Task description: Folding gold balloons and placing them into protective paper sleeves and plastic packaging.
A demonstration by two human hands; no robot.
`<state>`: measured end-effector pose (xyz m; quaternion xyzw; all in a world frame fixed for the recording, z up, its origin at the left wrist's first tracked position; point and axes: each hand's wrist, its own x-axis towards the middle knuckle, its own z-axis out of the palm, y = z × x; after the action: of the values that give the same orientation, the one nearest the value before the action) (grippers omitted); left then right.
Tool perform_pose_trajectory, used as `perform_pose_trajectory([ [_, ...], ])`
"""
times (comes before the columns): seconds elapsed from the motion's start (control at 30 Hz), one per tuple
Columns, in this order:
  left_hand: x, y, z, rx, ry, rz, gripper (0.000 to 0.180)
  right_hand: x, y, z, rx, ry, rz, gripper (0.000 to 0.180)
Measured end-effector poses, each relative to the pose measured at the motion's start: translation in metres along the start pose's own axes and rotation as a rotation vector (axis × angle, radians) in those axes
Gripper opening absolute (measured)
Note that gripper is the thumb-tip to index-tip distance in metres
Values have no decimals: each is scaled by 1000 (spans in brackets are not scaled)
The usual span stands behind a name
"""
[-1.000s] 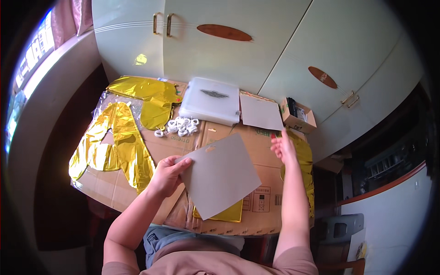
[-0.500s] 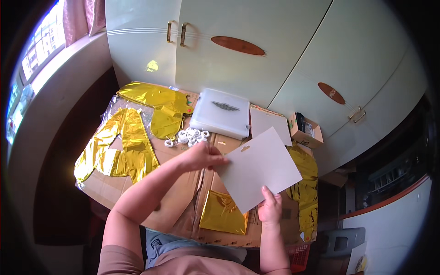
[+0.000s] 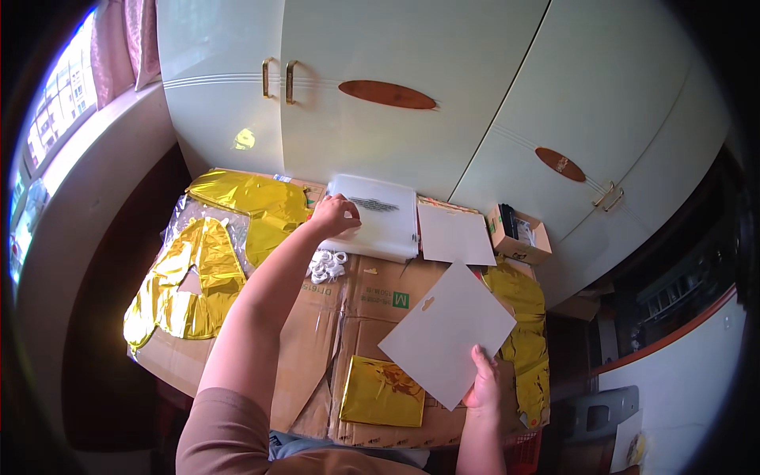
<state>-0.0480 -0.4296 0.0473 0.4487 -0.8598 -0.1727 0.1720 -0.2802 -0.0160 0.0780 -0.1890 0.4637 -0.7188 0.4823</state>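
My right hand (image 3: 483,384) holds a pale grey card (image 3: 451,332) by its lower right edge, thumb on top. The card is tilted, with a hang slot near its left corner. My left hand (image 3: 336,215) reaches over the left part of a stack of translucent plastic sleeves (image 3: 396,229) with a dark mark on top. Its fingers are curled together at the stack's surface; whether they grip a sleeve is too small to tell. Just below that hand lie several white ribbon coils (image 3: 326,267).
Gold foil pieces lie at the left (image 3: 202,277) and right (image 3: 526,340) of the cardboard-covered table (image 3: 301,380). A folded gold foil packet (image 3: 380,396) rests near the front. More grey cards (image 3: 455,235) and a small open box (image 3: 518,237) stand by the cabinet (image 3: 443,47).
My left hand has let go of the card and moved up and away to the sleeve stack. The card, now in my right hand alone, has shifted slightly lower. The whole view has shifted.
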Motion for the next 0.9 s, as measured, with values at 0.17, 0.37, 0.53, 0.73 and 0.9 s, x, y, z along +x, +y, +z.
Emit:
perform_pose_trajectory([
  [0.17,-7,7,8,6,147,50,33,-1,4,-2,-16,-7,2,34],
  [0.37,0,-2,6,-23,45,33,38,-8,8,-1,7,-37,29,32],
  [0.53,-3,6,9,15,83,94,31,-8,10,-11,-9,-33,28,34],
  [0.73,-2,13,6,27,55,31,27,-8,12,-15,-19,-36,32,35],
  [0.9,15,5,3,-39,64,3,26,-10,12,-14,-16,-47,43,33],
])
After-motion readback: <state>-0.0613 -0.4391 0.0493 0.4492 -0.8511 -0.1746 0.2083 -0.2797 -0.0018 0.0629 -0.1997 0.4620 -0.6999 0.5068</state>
